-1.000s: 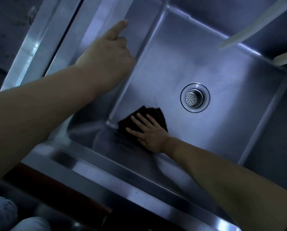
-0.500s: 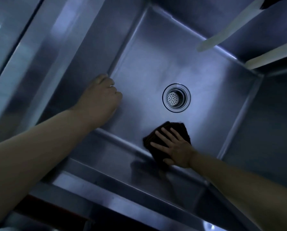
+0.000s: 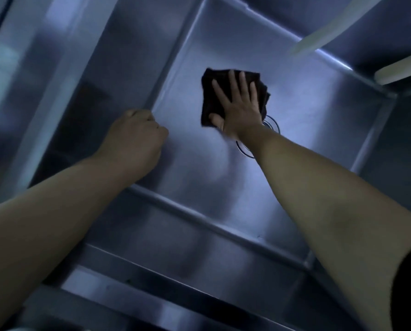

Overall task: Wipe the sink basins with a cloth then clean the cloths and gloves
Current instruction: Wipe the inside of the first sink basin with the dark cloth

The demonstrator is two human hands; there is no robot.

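Steel sink basin (image 3: 307, 130): right hand (image 3: 239, 111) flat, fingers spread, pressing dark cloth (image 3: 208, 96); left hand (image 3: 134, 137) fisted, empty.

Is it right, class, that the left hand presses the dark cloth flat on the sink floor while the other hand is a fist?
No. In the head view the right hand presses the dark cloth flat on the sink floor; the left hand is the fist.

right hand (image 3: 239, 108) is pressing dark cloth (image 3: 211, 91) flat on sink basin (image 3: 307, 111) floor, fingers spread, wrist covering most of the drain (image 3: 272, 123). left hand (image 3: 134, 137) is hanging curled, holding nothing, near left wall.
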